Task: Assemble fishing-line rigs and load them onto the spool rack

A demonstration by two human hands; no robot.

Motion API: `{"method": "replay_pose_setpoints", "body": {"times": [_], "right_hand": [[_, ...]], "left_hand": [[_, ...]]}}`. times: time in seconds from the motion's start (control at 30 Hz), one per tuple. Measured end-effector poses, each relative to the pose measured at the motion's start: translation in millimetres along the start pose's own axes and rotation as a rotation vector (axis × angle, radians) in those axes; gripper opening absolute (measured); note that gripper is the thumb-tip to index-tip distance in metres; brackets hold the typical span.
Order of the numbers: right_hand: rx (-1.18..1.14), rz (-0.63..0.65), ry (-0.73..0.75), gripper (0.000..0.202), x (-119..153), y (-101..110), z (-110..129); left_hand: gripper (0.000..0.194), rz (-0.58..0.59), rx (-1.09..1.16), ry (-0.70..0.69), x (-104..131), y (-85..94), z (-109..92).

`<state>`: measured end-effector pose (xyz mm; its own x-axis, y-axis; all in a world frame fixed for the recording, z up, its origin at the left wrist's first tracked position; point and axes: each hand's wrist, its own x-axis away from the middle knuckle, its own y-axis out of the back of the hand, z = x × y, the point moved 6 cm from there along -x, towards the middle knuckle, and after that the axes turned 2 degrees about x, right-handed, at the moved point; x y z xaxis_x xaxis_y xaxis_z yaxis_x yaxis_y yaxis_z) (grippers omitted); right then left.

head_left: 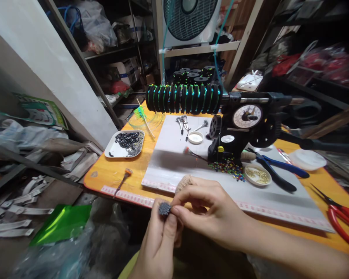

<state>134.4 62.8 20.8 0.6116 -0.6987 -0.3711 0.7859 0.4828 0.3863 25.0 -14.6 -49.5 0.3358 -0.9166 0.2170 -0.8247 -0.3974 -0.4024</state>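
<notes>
Left hand point(159, 240) pinches small grey bristly round tuft point(164, 208) at fingertips; right hand point(209, 211) closes thumb and forefinger on its right side. Tuft probably light, soft, crushable: grip base, not bristles. Orange table point(116, 174) just beyond.

An orange table point(139, 164) carries a grey mat point(174, 162), a white tray point(112, 150) near its left edge, and red scissors point(341, 221) at its right edge.

On the orange surface point(125, 170) a black winding machine point(244, 124) carries a row of spools point(184, 98). A white tray point(110, 152) holds dark beads; blue pliers point(279, 167), red scissors point(341, 223) and a fan point(190, 17) are nearby.
</notes>
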Motion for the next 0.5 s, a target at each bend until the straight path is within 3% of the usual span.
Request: {"method": "replay_pose_setpoints", "body": {"times": [0.2,0.37,0.5], "right_hand": [[0.011,0.002,0.089,0.006,-1.0,1.6,7.2],[0.060,0.018,0.189,0.010,0.2,2.2,8.4],[0.061,0.078,0.183,0.013,1.2,-2.0,7.1]], "left_hand": [[0.035,-0.104,0.189,0.032,-0.4,0.8,-0.8],[0.030,0.007,0.269,-0.008,-1.6,-3.0,-17.2],[0.027,0.024,0.293,-0.017,-1.1,-0.2,-20.2]]}}
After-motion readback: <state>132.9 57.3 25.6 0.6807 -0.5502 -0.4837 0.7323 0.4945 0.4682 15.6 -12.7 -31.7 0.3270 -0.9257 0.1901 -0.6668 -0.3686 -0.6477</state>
